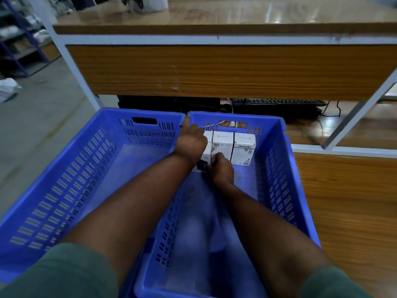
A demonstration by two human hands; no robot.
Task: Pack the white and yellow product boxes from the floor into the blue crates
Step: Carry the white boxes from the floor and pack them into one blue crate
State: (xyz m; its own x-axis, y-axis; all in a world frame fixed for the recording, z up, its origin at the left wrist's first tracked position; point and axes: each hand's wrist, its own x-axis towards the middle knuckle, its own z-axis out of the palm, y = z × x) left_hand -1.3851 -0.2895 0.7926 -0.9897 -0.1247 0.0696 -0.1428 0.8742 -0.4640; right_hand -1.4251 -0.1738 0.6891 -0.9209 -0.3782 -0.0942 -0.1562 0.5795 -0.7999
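Two blue crates stand side by side on the floor. The left crate (pixel 64 160) holds nothing. At the far end of the right crate (pixel 279 181) three white product boxes stand in a row: a leftmost box (pixel 208 150), a middle box (pixel 222 145) and a right box (pixel 243 149). My left hand (pixel 191 140) reaches across into the right crate and covers the top of the leftmost box, fingers curled over its far side. My right hand (pixel 222 169) pinches that box's lower front edge with curled fingers. Much of this box is hidden by both hands.
A wooden desk (pixel 214 69) with a white frame rises just behind the crates. A black keyboard (pixel 277 102) and cables lie on its low shelf. Blue shelving (pixel 19 39) and a white bag (pixel 8 89) are at the far left on the grey floor.
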